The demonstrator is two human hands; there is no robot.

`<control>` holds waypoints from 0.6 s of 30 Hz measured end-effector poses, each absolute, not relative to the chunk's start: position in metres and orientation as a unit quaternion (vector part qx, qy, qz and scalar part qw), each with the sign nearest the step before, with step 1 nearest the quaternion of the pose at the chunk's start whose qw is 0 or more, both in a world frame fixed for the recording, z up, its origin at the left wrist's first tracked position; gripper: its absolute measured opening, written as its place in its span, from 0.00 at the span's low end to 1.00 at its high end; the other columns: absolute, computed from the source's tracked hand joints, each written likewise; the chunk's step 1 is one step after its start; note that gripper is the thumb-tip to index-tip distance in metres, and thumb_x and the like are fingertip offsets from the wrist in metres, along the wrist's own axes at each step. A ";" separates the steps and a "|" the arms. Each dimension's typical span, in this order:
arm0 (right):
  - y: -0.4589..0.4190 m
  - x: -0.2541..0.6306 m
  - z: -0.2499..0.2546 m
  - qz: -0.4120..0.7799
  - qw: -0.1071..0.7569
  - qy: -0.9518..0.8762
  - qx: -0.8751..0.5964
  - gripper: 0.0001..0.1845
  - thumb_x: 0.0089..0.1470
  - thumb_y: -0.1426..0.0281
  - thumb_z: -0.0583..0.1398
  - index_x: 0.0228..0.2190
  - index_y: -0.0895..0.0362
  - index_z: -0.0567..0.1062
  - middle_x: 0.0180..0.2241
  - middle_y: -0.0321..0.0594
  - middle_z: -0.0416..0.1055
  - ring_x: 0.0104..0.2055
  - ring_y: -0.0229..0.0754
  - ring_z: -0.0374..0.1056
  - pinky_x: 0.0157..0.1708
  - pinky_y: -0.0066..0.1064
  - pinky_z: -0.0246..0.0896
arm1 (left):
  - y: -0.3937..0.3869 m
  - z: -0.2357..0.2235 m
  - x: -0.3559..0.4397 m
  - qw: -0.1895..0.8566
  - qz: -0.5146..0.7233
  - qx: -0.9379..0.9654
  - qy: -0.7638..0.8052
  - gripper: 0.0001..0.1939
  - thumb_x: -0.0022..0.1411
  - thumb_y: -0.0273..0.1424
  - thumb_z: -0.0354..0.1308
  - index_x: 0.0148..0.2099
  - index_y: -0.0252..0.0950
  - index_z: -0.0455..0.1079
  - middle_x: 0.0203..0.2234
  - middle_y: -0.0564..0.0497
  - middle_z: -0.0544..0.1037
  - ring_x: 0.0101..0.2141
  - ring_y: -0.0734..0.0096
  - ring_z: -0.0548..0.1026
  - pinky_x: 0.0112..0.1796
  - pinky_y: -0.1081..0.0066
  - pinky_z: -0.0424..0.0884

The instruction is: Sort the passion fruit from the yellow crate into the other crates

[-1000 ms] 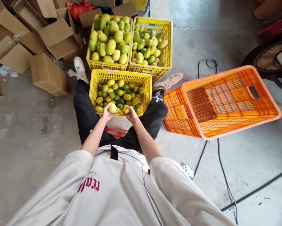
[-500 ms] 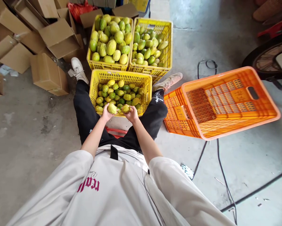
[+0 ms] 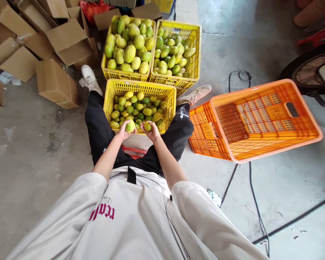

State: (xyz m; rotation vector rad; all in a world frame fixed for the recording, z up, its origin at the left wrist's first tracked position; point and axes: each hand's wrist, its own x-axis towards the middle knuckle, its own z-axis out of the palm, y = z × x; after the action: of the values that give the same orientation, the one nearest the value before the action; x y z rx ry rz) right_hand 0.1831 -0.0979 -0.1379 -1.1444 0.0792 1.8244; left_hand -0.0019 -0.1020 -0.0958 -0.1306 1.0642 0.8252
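Observation:
Between my knees stands a yellow crate (image 3: 174,104) holding many small green and yellow lemons (image 3: 137,107). Above its near edge, my left hand (image 3: 123,132) is closed around a yellow-green lemon (image 3: 130,126). My right hand (image 3: 153,133) grips a second lemon (image 3: 148,126) just to the right. The two hands are a short gap apart, thumbs up along the fruit. Fingers beneath each lemon are partly hidden.
Two more yellow crates, a left one (image 3: 105,70) and a right one (image 3: 199,50), hold larger green-yellow fruit beyond. An orange crate (image 3: 276,141) lies at the right, near a wheel (image 3: 292,63) and black cables (image 3: 253,187). Cardboard boxes (image 3: 56,83) are heaped at the left.
Both lemons have turned in my hands and show different sides. The hands have stayed over the crate's near edge. The view has shifted slightly.

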 end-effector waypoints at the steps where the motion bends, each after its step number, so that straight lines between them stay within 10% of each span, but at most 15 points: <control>1: -0.098 0.183 -0.137 0.746 0.470 0.036 -0.469 0.09 0.59 0.67 0.69 0.32 0.51 0.74 0.31 0.34 0.80 0.34 0.41 0.78 0.37 0.33 0.81 | -0.102 -0.095 -0.002 0.776 0.384 -0.064 0.496 0.17 0.76 0.38 0.53 0.55 0.32 0.75 0.26 0.47 0.80 0.24 0.65 0.79 0.32 0.68 0.80; 7: -0.097 0.182 -0.129 0.762 0.446 0.061 -0.467 0.06 0.63 0.65 0.65 0.34 0.52 0.74 0.29 0.35 0.78 0.32 0.39 0.77 0.24 0.23 0.72 | -0.100 -0.093 -0.002 0.759 0.391 -0.050 0.518 0.13 0.73 0.34 0.56 0.52 0.32 0.76 0.26 0.47 0.80 0.23 0.69 0.78 0.28 0.73 0.75; 14: -0.097 0.189 -0.128 0.774 0.479 0.049 -0.411 0.12 0.55 0.67 0.59 0.42 0.52 0.75 0.38 0.42 0.82 0.52 0.55 0.80 0.48 0.53 0.80 | -0.100 -0.094 -0.004 0.742 0.478 -0.104 0.458 0.21 0.74 0.41 0.47 0.55 0.34 0.74 0.31 0.44 0.82 0.36 0.58 0.84 0.42 0.58 0.84; 18: -0.096 0.187 -0.131 0.768 0.480 0.038 -0.422 0.10 0.56 0.66 0.64 0.41 0.50 0.75 0.38 0.40 0.82 0.51 0.54 0.80 0.51 0.52 0.80 | -0.098 -0.100 -0.004 0.720 0.502 -0.121 0.463 0.21 0.72 0.36 0.49 0.60 0.36 0.72 0.36 0.43 0.84 0.43 0.54 0.85 0.47 0.54 0.84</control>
State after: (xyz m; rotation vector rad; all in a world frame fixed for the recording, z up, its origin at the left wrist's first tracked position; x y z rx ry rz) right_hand 0.1867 -0.0961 -0.1305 -1.0300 0.0918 1.8740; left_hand -0.0036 -0.0979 -0.0995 -0.2673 1.0232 1.1103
